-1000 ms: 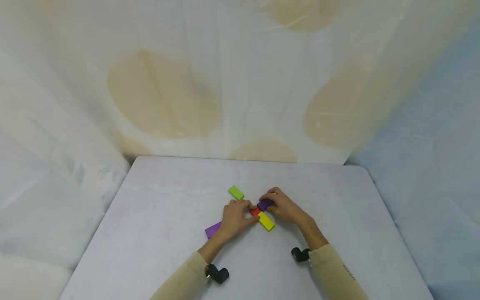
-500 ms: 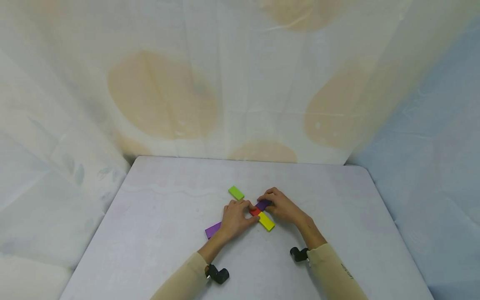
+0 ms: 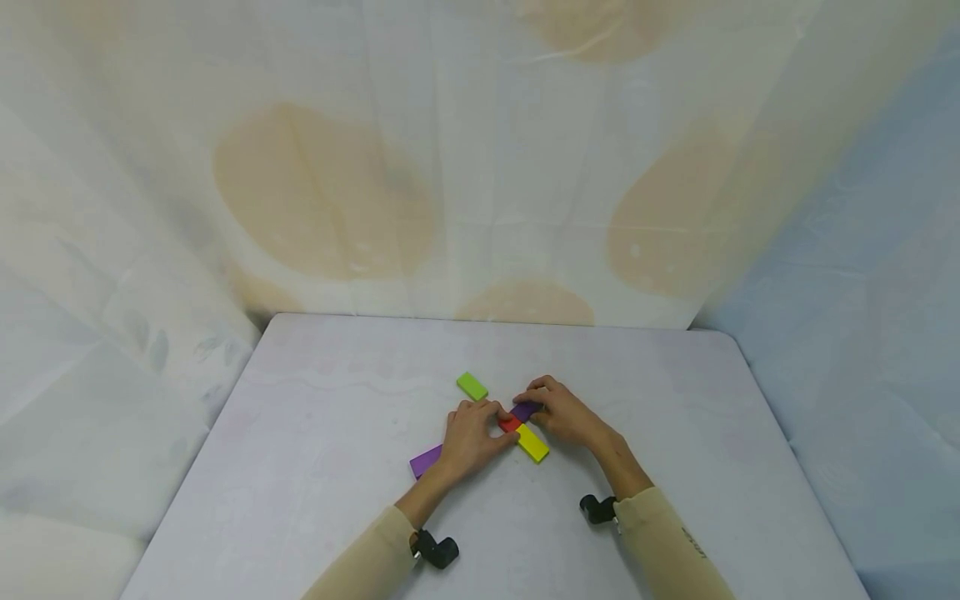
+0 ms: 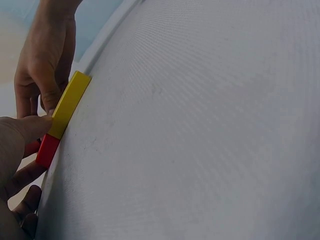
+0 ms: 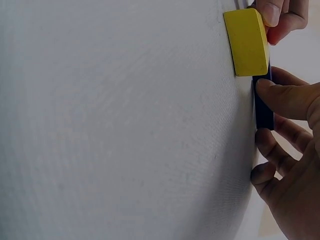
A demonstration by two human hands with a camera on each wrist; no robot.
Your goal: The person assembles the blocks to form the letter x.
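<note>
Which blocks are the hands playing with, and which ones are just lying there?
In hand:
- purple block, pinched by the right hand
- red block, touched by the left hand
- yellow block, joined to the red one

Lying about:
- green block, alone on the table
- second purple block, partly under the left hand

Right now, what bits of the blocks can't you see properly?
- Red block: head view, mostly under the left hand; left wrist view shows only an edge.
- Far purple block: the right hand covers most of it; right wrist view shows a dark sliver.
- Near purple block: its inner end is hidden by the left hand.
- Green block: missing from both wrist views.
</note>
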